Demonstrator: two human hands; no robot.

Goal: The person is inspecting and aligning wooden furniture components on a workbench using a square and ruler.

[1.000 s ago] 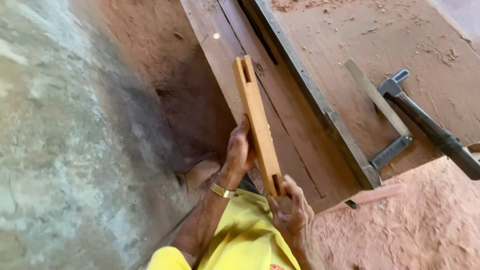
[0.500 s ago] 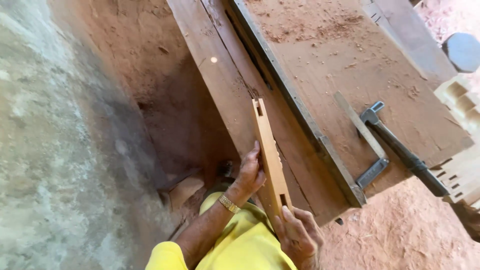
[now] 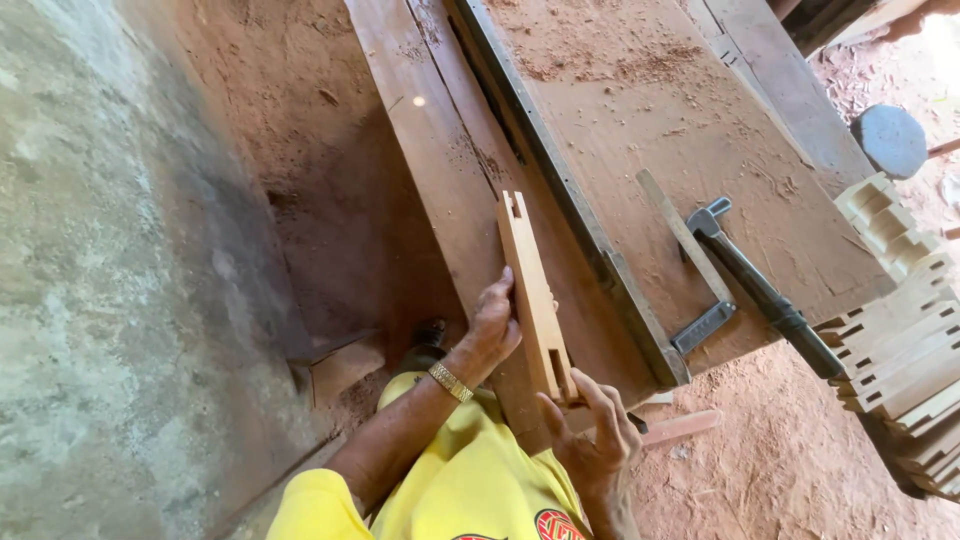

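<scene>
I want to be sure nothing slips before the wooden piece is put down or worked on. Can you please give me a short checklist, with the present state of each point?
1. Left hand holds the slotted wooden piece at its side: ok.
2. Right hand supports its near end: ok.
3. The piece rests flat on the plank: cannot tell, it may be lifted.
4. Hammer lies apart from both hands on the workbench: ok.
5. Plank ahead of the piece has no tools on it: ok, only sawdust.
6. Stacked notched pieces stand away from the hands: ok.
</scene>
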